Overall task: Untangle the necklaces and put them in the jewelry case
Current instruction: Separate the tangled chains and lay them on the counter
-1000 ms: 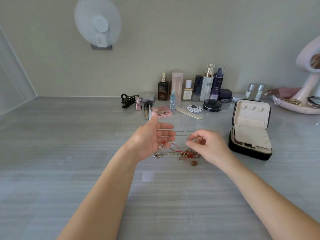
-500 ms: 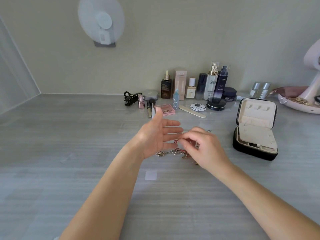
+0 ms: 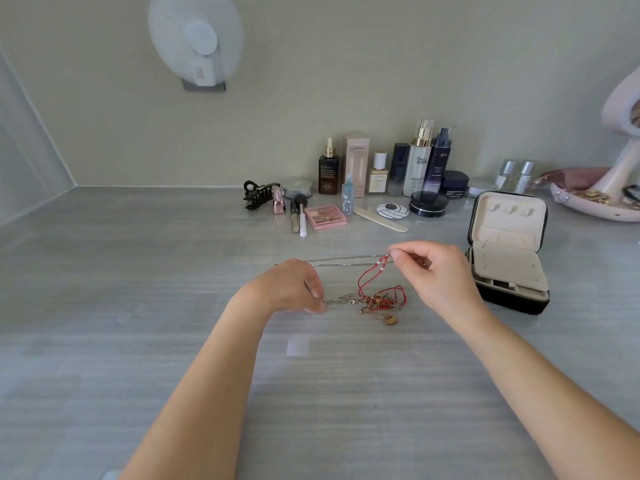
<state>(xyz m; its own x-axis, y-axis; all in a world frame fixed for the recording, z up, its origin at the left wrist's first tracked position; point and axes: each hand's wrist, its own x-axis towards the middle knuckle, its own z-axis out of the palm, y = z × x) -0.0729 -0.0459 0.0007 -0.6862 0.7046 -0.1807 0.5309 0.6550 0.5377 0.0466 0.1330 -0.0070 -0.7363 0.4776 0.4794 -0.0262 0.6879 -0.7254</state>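
A tangle of necklaces (image 3: 375, 301) lies on the grey table: silver chain, gold pieces and a red cord. My right hand (image 3: 434, 273) pinches the red cord necklace (image 3: 369, 277) by its beaded end and holds it lifted above the tangle. My left hand (image 3: 294, 289) rests palm down on the table, its fingertips pinching the silver chain (image 3: 341, 300) at the left end of the tangle. Another thin silver chain (image 3: 346, 260) lies stretched straight behind the hands. The black jewelry case (image 3: 509, 251) stands open to the right, with a cream lining.
Cosmetic bottles (image 3: 420, 157), a pink palette (image 3: 325, 216), a brush, a nail file (image 3: 379, 219) and a black hair claw (image 3: 258, 194) line the back of the table. A pink mirror stand with a tray (image 3: 602, 199) sits at the far right. A fan (image 3: 195, 39) hangs on the wall.
My left hand turned from palm up to palm down on the silver chain. My right hand lifted the red cord up and to the right, out of the tangle.
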